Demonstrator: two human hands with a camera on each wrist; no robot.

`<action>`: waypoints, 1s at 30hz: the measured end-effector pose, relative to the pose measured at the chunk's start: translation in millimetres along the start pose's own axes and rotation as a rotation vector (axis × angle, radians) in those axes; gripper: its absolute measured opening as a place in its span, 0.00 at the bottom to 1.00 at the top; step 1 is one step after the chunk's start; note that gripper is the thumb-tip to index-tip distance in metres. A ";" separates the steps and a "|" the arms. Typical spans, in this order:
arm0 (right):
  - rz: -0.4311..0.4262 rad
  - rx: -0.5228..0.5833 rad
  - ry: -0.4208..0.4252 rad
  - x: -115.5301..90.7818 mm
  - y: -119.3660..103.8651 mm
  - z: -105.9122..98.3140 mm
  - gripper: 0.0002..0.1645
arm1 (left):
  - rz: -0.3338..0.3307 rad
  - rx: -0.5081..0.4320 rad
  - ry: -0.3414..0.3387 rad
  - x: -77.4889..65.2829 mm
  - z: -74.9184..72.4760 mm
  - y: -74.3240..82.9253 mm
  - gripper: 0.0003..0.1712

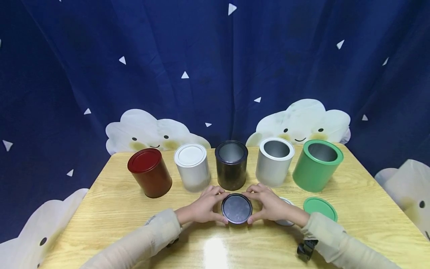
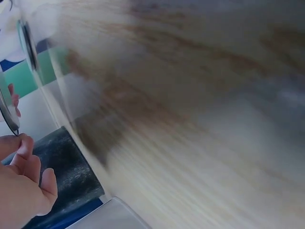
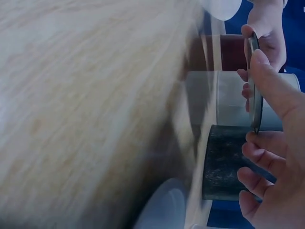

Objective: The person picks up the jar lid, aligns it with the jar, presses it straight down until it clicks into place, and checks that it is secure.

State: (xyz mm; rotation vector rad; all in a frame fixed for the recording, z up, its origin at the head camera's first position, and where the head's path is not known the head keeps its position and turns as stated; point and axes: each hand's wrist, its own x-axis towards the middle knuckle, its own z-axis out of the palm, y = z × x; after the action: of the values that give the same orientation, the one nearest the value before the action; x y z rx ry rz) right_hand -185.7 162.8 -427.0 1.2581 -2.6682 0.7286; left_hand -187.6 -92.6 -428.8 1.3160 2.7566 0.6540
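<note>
A round black lid [image 1: 236, 208] is held between my two hands, raised over the wooden table. My left hand [image 1: 209, 206] pinches its left edge with thumb and fingers. On the opposite edge, my right hand [image 1: 268, 205] pinches it the same way. The right wrist view shows the lid [image 3: 257, 107] edge-on, with a gap between it and the tabletop. Just beyond the hands stands an uncovered black can [image 1: 231, 173]. A white lid [image 1: 286, 220] lies on the table, partly hidden under my right wrist.
A red can [image 1: 151, 175] and a white can [image 1: 194, 172], both lidded, stand to the left. To the right are an uncovered white can [image 1: 273, 168] and an uncovered green can [image 1: 314, 170]. A green lid [image 1: 320, 208] lies before the latter. Behind the table [image 1: 111, 220] hangs a blue curtain [image 1: 201, 45].
</note>
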 end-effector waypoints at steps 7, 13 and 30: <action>-0.027 0.017 -0.004 -0.1 -1.9 -4.4 0.45 | 0.009 -0.033 0.051 -2.3 -3.2 1.9 0.44; -0.044 0.027 0.008 0.0 -3.6 -9.0 0.45 | 0.010 -0.046 0.076 -0.7 -5.0 2.6 0.45; -0.044 0.027 0.054 2.9 -8.5 -20.8 0.45 | 0.040 -0.048 0.203 -1.6 -14.8 7.4 0.42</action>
State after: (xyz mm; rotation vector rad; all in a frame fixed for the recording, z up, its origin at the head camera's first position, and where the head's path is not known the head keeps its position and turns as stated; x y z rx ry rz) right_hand -183.5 165.8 -404.6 1.2798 -2.5882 0.7835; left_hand -183.9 -95.0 -412.8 1.3704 2.8540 0.8981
